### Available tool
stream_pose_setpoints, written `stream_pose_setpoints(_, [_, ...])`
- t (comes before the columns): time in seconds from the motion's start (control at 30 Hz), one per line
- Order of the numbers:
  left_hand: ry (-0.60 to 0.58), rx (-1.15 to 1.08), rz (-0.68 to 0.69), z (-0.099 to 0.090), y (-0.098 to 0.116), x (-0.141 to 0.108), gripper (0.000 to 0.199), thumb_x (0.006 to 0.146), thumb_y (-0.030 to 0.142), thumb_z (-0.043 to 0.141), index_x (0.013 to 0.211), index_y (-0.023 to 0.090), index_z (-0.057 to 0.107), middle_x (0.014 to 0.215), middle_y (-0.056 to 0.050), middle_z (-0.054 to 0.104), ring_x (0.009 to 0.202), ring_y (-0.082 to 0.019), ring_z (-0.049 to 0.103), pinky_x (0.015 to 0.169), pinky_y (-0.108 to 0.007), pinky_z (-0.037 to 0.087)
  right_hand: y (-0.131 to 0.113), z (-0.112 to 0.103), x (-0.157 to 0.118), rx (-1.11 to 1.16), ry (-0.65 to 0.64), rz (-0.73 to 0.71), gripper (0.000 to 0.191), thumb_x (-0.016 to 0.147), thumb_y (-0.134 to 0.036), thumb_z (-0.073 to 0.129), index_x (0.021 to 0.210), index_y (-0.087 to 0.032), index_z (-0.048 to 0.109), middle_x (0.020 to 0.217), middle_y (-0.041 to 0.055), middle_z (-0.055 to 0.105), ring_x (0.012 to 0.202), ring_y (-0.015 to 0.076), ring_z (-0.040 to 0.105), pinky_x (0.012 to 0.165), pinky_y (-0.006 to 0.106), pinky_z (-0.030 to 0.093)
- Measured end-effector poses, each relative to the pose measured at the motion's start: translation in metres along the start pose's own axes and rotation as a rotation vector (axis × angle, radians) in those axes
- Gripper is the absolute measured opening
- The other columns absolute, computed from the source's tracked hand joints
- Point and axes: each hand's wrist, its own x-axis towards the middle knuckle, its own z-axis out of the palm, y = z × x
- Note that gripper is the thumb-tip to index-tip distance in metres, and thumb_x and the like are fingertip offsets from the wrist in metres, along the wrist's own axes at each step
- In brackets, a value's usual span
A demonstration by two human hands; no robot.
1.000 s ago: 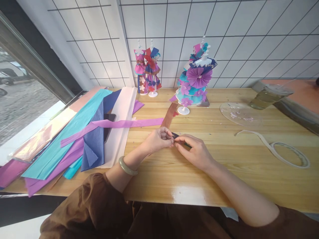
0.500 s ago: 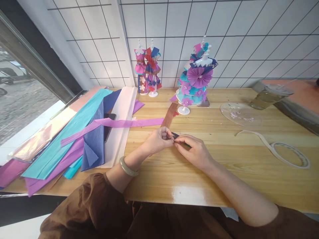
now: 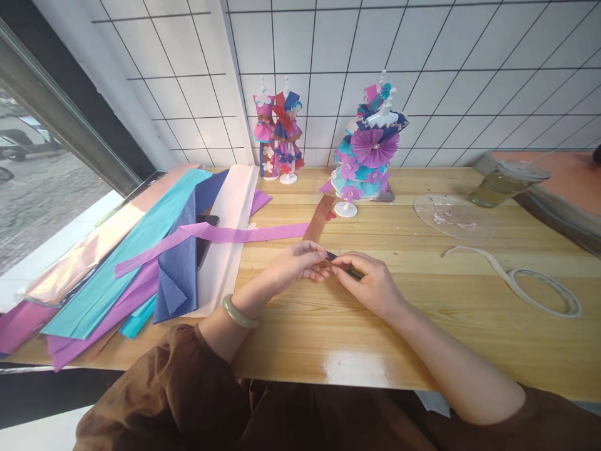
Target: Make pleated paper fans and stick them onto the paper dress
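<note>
Over the middle of the table, my left hand (image 3: 300, 263) and my right hand (image 3: 369, 275) meet at the fingertips. Both are closed in a pinch on something small, mostly hidden by the fingers; a brownish bit shows at the left fingertips. Behind the right fingers lies a dark, narrow object (image 3: 331, 255), partly covered, whose kind I cannot make out. Just beyond the left hand is a brown paper strip (image 3: 320, 216). A long purple crepe paper strip (image 3: 244, 234) reaches from the left to its edge.
Coloured crepe paper sheets (image 3: 126, 250) are heaped at left, with a dark phone (image 3: 206, 241) among them. Dress forms in paper ruffles (image 3: 375, 147) stand at the back. To the right are a clear dish (image 3: 446, 216), a lidded cup (image 3: 502, 185) and a roll of white tape (image 3: 547, 291).
My left hand has turned, its fingers now more stretched out across the small piece. The right hand has shifted slightly and still pinches. The things on the table stay put.
</note>
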Motion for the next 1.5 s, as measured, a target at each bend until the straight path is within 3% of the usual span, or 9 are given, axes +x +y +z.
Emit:
stream_pose_setpoints(0.23, [0.028,0.104,0.012,0.000,-0.007,0.004,0.023,0.065,0.021,0.069,0.079,0.010,0.054,0.070,-0.006,0.063,0.060,-0.009,0.059,0.063,-0.025,0.047,0.000,0.002,0.000,-0.016,-0.004,-0.052,0.010,0.078,-0.018,0.053,0.083,-0.022,0.061,0.083,0.0033,0.067,0.077,0.0165,0.062,0.072,0.030,0.049])
stream_pose_setpoints(0.9, [0.048,0.126,0.140,-0.001,-0.009,0.007,0.022,0.060,0.008,0.063,0.076,0.013,0.049,0.062,0.001,0.058,0.059,-0.008,0.056,0.060,-0.022,0.042,-0.001,0.002,0.000,-0.015,-0.063,-0.067,0.013,0.080,-0.018,0.052,0.089,-0.022,0.061,0.085,0.0023,0.065,0.076,0.0147,0.059,0.070,0.028,0.046])
stream_pose_setpoints(1.5, [0.023,0.150,0.022,-0.002,-0.008,0.007,0.023,0.070,0.025,0.063,0.083,0.013,0.050,0.070,-0.005,0.062,0.063,-0.011,0.060,0.063,-0.026,0.046,0.002,0.000,0.000,-0.065,-0.070,-0.049,0.012,0.080,-0.019,0.051,0.084,-0.021,0.062,0.082,0.0028,0.067,0.074,0.0158,0.061,0.068,0.029,0.047])
